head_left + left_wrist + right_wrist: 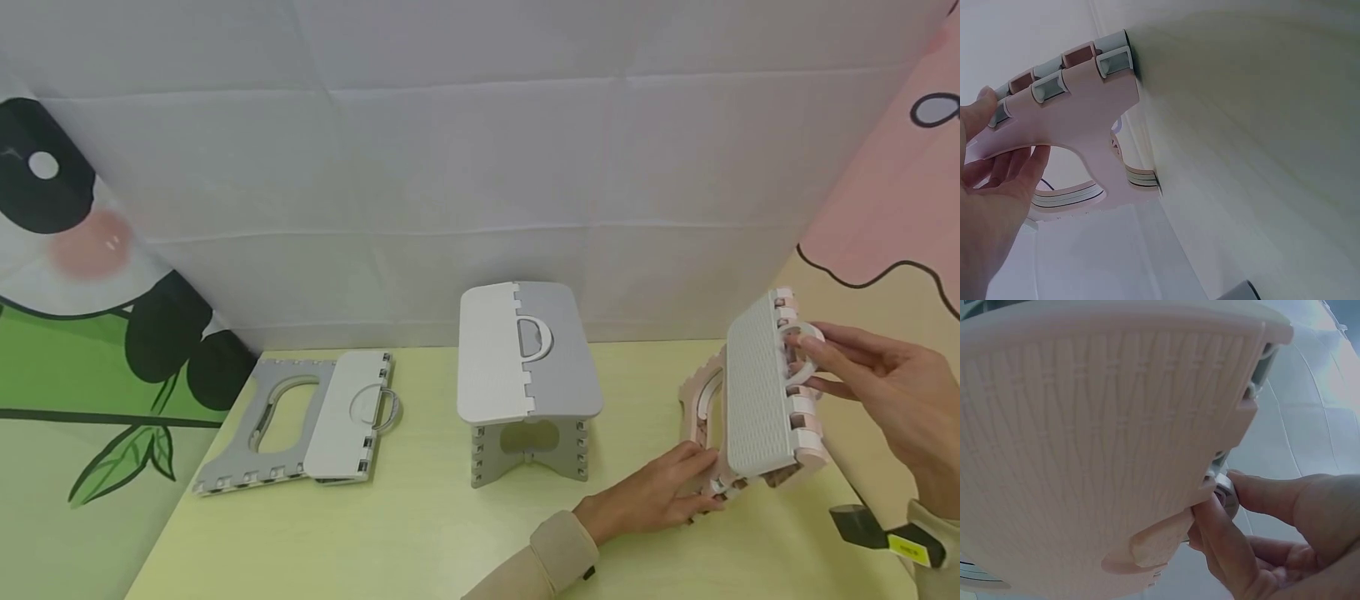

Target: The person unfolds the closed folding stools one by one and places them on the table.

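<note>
A partly folded pink and white folding stool (761, 392) is between both hands at the right of the table. My left hand (660, 492) grips the lower edge of its pink leg panel; in the left wrist view the thumb lies over the hinged edge and the fingers pass through the panel's cutout. At the seat's fold, my right hand (877, 375) pinches the white ring handle (806, 354). The right wrist view shows the woven-textured pink seat half (1104, 437) with thumb and fingers around the handle (1227, 494) at its edge.
A grey and white folding stool (558, 350) stands unfolded at mid table. Another grey and white stool (341, 417) lies folded flat on the left. The pale yellow table (420, 533) meets a white cloth backdrop (465, 167) behind, with cartoon-printed panels at both sides.
</note>
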Tool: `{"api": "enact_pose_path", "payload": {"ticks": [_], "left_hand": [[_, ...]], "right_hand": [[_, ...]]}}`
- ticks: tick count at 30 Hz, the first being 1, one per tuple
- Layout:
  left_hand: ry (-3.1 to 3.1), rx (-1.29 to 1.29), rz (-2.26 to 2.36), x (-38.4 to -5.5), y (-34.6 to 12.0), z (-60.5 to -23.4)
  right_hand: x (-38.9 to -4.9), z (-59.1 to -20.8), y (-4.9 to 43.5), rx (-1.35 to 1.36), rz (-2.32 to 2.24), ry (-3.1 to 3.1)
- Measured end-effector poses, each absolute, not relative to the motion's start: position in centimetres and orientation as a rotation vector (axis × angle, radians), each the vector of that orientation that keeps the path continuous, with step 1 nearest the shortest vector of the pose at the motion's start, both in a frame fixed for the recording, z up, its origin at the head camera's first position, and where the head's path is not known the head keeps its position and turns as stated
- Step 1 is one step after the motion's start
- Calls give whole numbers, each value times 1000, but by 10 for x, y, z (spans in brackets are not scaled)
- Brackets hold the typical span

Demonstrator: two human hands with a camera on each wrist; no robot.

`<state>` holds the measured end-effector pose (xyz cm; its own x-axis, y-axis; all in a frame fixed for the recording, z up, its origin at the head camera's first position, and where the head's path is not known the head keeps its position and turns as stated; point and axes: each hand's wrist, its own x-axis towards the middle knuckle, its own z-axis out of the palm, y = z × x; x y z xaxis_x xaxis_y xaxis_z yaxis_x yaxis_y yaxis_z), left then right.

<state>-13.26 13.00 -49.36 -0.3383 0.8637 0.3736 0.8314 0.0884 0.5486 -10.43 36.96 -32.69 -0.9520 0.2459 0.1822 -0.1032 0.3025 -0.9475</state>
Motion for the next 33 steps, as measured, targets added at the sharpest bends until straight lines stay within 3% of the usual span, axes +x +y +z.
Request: {"api": "enact_pose_path", "payload": {"ticks": [33], "left_hand": [[2269, 1594, 1092, -134, 129, -493]], "right_hand": [[-106, -323, 358, -126, 1802, -2271]]}}
